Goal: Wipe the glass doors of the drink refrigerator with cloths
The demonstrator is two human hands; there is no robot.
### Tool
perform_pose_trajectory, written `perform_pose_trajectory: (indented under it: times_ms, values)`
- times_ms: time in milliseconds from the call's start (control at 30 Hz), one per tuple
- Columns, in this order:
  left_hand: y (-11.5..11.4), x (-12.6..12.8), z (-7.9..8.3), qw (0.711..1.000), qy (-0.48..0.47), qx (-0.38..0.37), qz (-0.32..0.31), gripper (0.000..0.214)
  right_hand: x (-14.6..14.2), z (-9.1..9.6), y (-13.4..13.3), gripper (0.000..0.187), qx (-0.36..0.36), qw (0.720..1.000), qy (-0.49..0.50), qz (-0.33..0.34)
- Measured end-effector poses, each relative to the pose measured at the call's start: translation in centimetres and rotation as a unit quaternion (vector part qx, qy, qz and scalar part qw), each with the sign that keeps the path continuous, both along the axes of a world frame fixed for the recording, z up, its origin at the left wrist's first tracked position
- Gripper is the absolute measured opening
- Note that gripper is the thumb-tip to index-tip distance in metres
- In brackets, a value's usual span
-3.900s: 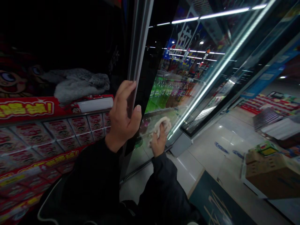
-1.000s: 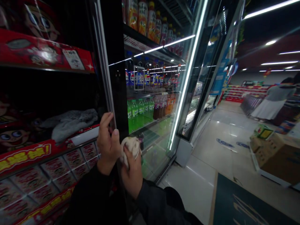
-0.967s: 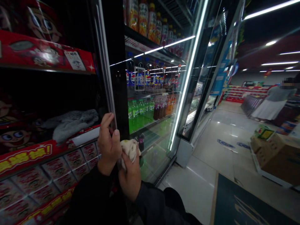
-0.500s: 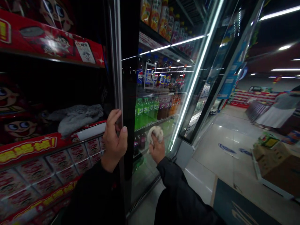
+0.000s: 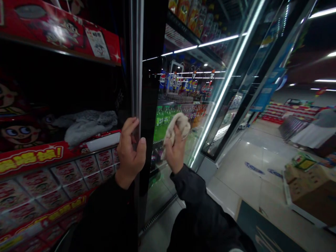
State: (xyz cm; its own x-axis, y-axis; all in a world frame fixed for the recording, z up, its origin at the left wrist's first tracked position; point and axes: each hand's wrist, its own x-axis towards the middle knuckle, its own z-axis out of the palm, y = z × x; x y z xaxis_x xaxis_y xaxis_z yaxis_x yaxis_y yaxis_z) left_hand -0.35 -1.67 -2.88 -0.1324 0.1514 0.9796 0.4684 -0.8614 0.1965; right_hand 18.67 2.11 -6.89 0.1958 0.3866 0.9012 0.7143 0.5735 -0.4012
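My right hand [image 5: 176,150] is closed around a crumpled off-white cloth [image 5: 181,122], held against or just in front of the glass door [image 5: 170,185] of a drinks cooler; contact with the glass is hard to make out. Part of the cloth hangs down by my thumb. My left hand [image 5: 130,152] is at the metal edge strip [image 5: 137,70] of the door, its fingertips touching the strip. Its thumb stands apart in front of the black frame [image 5: 151,105]. Bottles of green drink [image 5: 160,120] show behind the glass.
To the left, a red display shelf [image 5: 65,38] carries boxed packs [image 5: 86,168] and a crumpled grey cloth [image 5: 89,124]. A bright light strip [image 5: 228,80] runs along the cooler's right side. Cardboard cartons [image 5: 312,182] stand on the tiled floor [image 5: 231,182] at right.
My right hand has moved up the glass with the cloth, which now spreads longer and covers some green bottles. My left hand stays at the door edge. The view has shifted slightly.
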Motion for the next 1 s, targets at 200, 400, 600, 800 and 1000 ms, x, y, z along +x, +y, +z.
perform_pose_trajectory:
  times_ms: [200,400,600,800,1000]
  values:
    - [-0.1,-0.3,-0.2,1.000,0.014,-0.025,0.011,0.051,-4.2,-10.7,-2.4,0.071,0.099,0.982,-0.157,0.036]
    - [0.0,-0.1,-0.1,1.000,0.008,-0.016,0.020,0.053,2.7,-14.9,1.4,0.036,0.010,0.994,-0.091,0.061]
    - [-0.1,0.4,-0.1,1.000,-0.010,-0.019,0.010,0.053,10.0,-7.7,5.6,0.061,-0.055,0.993,0.098,-0.018]
    - [0.0,0.4,0.0,1.000,-0.004,-0.006,0.012,0.053,9.9,-1.1,6.5,0.066,-0.083,0.972,0.216,-0.031]
    - [-0.3,0.2,0.2,0.999,0.020,0.008,0.031,0.052,0.1,-0.9,0.9,0.060,-0.036,0.993,0.113,0.021]
